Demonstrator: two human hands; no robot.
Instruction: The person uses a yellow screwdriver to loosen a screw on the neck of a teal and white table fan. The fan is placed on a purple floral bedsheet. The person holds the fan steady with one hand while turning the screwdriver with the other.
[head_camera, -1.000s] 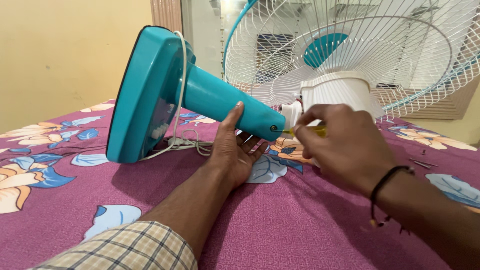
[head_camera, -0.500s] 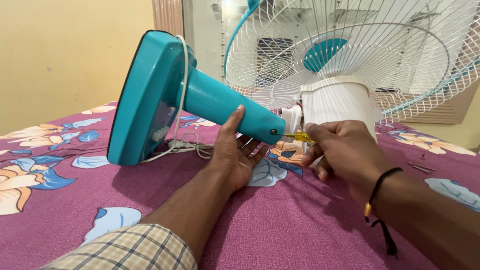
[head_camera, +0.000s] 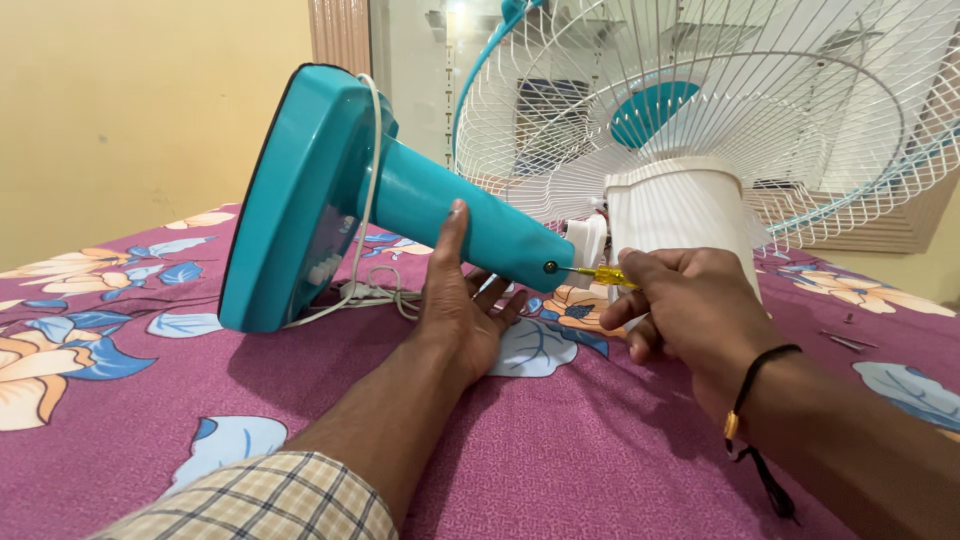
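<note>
- Head view: a table fan (head_camera: 640, 150) lies tipped on a purple floral cloth (head_camera: 560, 450), exposing its neck.
- Its teal stand (head_camera: 420, 215) rests on the left hand (head_camera: 460, 310), palm open beneath, thumb up, steadying it.
- Right hand (head_camera: 690, 310) closes around a yellow screwdriver (head_camera: 600, 275), tip meeting a screw (head_camera: 549, 267) there.

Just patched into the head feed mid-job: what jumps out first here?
A teal table fan lies on its side across the purple floral bedsheet, its white wire guard filling the upper right. The left hand props the stem from below at centre, while the right hand holds a yellow screwdriver to a screw near the neck.
</note>
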